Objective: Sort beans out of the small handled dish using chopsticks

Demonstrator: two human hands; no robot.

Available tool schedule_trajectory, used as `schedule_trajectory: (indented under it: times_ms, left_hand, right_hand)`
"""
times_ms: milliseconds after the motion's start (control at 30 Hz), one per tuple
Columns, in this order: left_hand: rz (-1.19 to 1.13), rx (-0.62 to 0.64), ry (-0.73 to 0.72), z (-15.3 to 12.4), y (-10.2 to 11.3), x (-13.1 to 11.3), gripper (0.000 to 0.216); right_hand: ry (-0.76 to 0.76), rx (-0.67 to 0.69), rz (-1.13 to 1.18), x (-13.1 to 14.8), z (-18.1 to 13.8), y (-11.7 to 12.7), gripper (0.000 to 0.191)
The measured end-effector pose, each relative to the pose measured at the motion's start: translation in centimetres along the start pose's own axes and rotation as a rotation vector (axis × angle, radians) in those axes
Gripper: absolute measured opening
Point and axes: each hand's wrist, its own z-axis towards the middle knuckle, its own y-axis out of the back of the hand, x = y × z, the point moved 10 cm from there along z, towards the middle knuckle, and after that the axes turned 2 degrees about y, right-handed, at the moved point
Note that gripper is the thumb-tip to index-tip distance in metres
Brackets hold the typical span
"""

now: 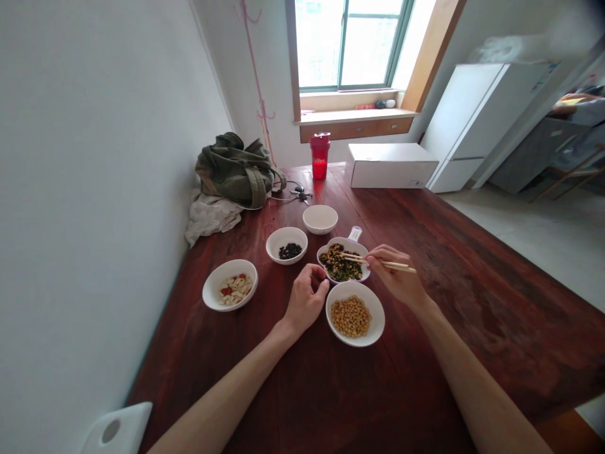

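Note:
My right hand (394, 274) grips a pair of wooden chopsticks (366, 259), whose tips reach over a white bowl of mixed dark and yellow beans (341, 263). My left hand (307, 299) rests on the table with fingers curled, touching that bowl's left rim. Just in front sits a white bowl of yellow soybeans (354, 313). To the left stand a bowl of black beans (286, 245) and a bowl of pale and red pieces (230, 285). An empty white bowl (320, 219) stands farther back.
The dark red wooden table (449, 302) runs along a white wall on the left. At its far end lie a green bag (236, 169), keys with a cable (297, 193), a red cup (319, 155) and a white box (390, 165). A white fridge (477, 120) stands beyond.

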Motion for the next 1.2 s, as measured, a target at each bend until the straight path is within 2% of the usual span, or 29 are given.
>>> schedule_trajectory:
  times_ms: [100,233,300,433,500,567,700,767,1033,1200]
  left_hand:
    - [-0.01,-0.007,-0.003,0.0,0.0,0.0,0.008]
    - [-0.02,-0.017,0.009,0.0,0.0,0.4,0.018]
    - [-0.024,-0.014,0.017,0.0,-0.1,0.6,0.023]
    - [-0.028,-0.003,0.017,0.0,-0.2,0.8,0.023]
    - [-0.031,0.001,0.015,0.0,-0.2,0.7,0.022]
    - [-0.032,0.008,0.012,0.0,-0.2,0.6,0.022]
    - [-0.021,0.022,0.008,0.0,-0.3,0.3,0.017]
    - [-0.011,0.036,0.004,0.0,-0.4,0.2,0.013]
    - [-0.036,0.133,-0.059,-0.3,-0.8,-0.7,0.008]
    - [-0.047,0.139,-0.066,-0.3,-0.8,-0.8,0.009]
  right_hand:
    - [-0.069,0.043,0.099,-0.7,-0.1,-0.7,0.026]
    - [-0.167,-0.09,0.172,-1.9,-0.3,0.8,0.03]
    - [-0.2,-0.115,0.241,-2.2,-0.4,0.9,0.032]
    - [-0.216,-0.002,0.335,-1.8,-0.4,-1.3,0.034]
    - [-0.186,0.068,0.312,-1.3,-0.3,-1.9,0.034]
    - [-0.139,0.073,0.254,-0.9,-0.1,-1.4,0.034]
    - [-0.098,-0.055,0.128,-0.9,0.2,1.5,0.037]
    - [-0.088,-0.077,0.081,-0.7,0.2,1.9,0.039]
    - [0.077,0.079,-0.08,1.8,-0.5,-1.0,0.031]
    - [0.079,0.095,-0.155,2.3,0.0,-1.0,0.035]
